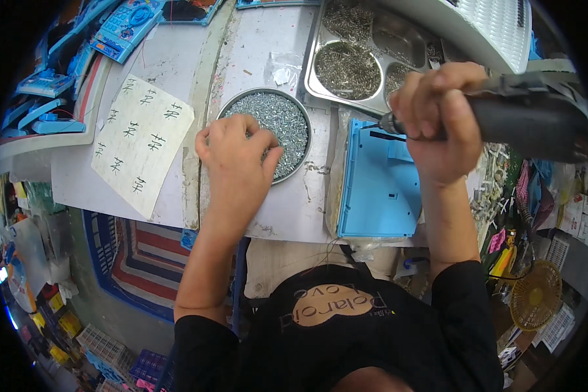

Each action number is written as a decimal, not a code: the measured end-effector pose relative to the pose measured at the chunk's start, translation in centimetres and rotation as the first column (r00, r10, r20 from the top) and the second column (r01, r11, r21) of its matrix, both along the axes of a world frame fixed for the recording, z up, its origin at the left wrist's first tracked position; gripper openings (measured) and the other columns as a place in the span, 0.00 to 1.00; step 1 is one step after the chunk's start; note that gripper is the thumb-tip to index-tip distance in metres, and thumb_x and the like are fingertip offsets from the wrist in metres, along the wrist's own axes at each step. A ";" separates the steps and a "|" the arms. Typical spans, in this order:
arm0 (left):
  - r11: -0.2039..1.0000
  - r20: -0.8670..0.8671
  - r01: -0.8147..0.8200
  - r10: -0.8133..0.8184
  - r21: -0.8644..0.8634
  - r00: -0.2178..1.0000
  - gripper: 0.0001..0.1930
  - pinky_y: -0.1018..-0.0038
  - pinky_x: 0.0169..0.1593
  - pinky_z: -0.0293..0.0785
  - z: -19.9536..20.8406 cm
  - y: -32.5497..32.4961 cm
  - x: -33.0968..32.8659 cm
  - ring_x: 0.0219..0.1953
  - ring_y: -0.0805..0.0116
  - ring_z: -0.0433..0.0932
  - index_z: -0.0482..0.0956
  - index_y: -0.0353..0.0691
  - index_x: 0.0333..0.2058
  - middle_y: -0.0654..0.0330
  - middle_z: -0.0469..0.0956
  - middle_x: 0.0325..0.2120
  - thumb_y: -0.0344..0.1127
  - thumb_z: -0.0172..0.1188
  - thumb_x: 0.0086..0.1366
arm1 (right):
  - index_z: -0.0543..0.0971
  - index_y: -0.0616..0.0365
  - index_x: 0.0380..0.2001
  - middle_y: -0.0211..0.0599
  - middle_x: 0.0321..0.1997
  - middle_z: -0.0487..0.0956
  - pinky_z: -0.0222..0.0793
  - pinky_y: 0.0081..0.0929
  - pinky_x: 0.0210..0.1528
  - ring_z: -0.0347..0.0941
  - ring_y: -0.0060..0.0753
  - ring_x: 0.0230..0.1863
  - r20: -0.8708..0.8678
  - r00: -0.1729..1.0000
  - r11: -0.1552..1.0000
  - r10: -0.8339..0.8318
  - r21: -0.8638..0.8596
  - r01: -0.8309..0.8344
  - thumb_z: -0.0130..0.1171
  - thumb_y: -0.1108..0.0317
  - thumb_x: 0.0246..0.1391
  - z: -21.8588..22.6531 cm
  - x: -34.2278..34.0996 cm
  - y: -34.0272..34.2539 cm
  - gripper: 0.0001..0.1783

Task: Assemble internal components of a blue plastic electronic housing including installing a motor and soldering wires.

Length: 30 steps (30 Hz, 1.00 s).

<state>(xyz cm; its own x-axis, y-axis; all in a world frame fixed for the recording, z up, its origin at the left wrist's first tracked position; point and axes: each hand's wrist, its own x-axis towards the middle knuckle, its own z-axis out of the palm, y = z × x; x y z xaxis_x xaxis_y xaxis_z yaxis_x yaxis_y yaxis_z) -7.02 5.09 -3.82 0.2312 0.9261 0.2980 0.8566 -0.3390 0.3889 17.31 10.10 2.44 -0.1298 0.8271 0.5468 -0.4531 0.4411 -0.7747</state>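
My left hand rests over a round metal dish full of small silver screws. Its fingers curl down into the screws, and whether they pinch any is hidden. In my right hand is a dark electric screwdriver, held level with its bit pointing left. The bit's tip is over the upper left corner of a light blue plastic panel, which lies on the table. Just beyond the panel stands a steel compartment tray with several heaps of small metal parts.
A paper sheet with handwritten characters lies left of the dish. Blue plastic pieces pile up at the far left. A white perforated bin stands at the far right, and a blue basket sits below the table's left side.
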 end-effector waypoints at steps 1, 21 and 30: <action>1.000 0.025 0.021 -0.021 -0.019 0.999 0.07 0.55 0.63 0.52 -0.3 -0.1 0.0 0.49 0.59 0.71 0.85 0.45 0.34 0.63 0.75 0.37 0.36 0.71 0.56 | 0.72 0.61 0.41 0.32 0.19 0.72 0.65 0.24 0.23 0.65 0.21 0.19 0.010 1.000 1.000 -0.006 -0.004 0.006 0.58 0.71 0.63 -0.1 0.0 0.1 0.07; 0.999 0.142 0.026 -0.028 0.022 0.989 0.07 0.62 0.53 0.57 -1.2 0.1 -0.5 0.36 0.63 0.74 0.81 0.43 0.28 0.64 0.77 0.27 0.35 0.71 0.59 | 0.67 0.55 0.32 0.30 0.17 0.68 0.60 0.24 0.21 0.62 0.22 0.19 0.099 0.993 0.995 0.066 -0.078 -0.058 0.57 0.69 0.63 0.7 0.0 -1.2 0.10; 0.976 0.254 0.131 -0.173 0.175 0.952 0.09 0.63 0.50 0.57 -0.7 -1.2 1.4 0.37 0.67 0.75 0.81 0.47 0.28 0.68 0.79 0.29 0.36 0.75 0.52 | 0.69 0.57 0.35 0.29 0.16 0.67 0.57 0.23 0.19 0.61 0.21 0.17 0.433 0.895 0.992 -0.103 -0.019 0.123 0.61 0.65 0.63 -2.1 -0.4 -2.2 0.11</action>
<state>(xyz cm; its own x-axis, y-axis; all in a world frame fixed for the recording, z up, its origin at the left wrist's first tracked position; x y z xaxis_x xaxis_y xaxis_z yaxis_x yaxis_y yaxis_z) -5.61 3.94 -4.52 0.2580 0.8242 0.5041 0.6626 -0.5306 0.5285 16.94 7.93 0.37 -0.2481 0.8725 0.4208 -0.0195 0.4298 -0.9027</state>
